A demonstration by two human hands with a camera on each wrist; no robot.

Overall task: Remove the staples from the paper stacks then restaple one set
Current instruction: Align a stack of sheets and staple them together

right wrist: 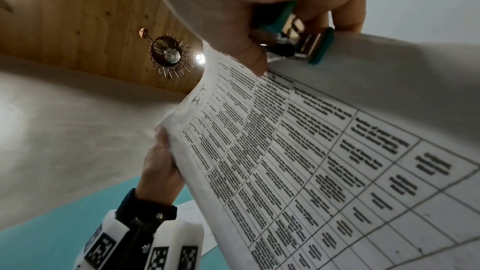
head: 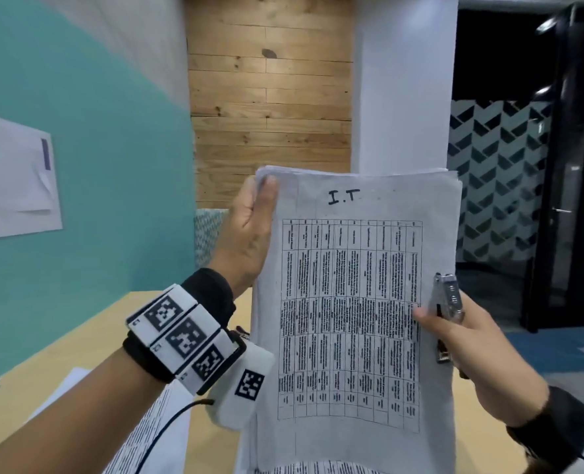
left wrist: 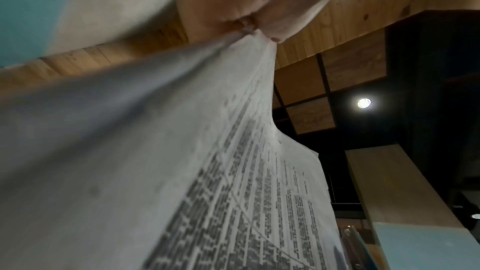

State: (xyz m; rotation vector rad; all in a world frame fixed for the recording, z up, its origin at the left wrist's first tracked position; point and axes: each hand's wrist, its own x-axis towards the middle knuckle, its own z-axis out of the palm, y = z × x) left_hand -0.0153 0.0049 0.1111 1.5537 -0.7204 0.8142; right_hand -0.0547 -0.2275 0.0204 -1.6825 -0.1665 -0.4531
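I hold a paper stack (head: pixel 348 319) upright in front of me, its top sheet marked "I.T" above a printed table. My left hand (head: pixel 249 230) pinches the stack's upper left corner, thumb on the front. In the left wrist view that hand (left wrist: pixel 249 7) grips the paper stack (left wrist: pixel 182 161) at the corner. My right hand (head: pixel 468 343) holds a stapler (head: pixel 449 313), silver on top, against the right edge, thumb pressing on the sheet. The right wrist view shows the stapler (right wrist: pixel 306 42), teal underneath, in my right hand (right wrist: pixel 272 7) over the paper stack (right wrist: pixel 337 161).
A light wooden table (head: pixel 88 347) lies below, with more printed sheets (head: pixel 153 432) on it at lower left. A teal wall (head: pixel 112 165) with a white poster (head: pixel 13 179) stands left. A dark doorway (head: pixel 557 165) is at the right.
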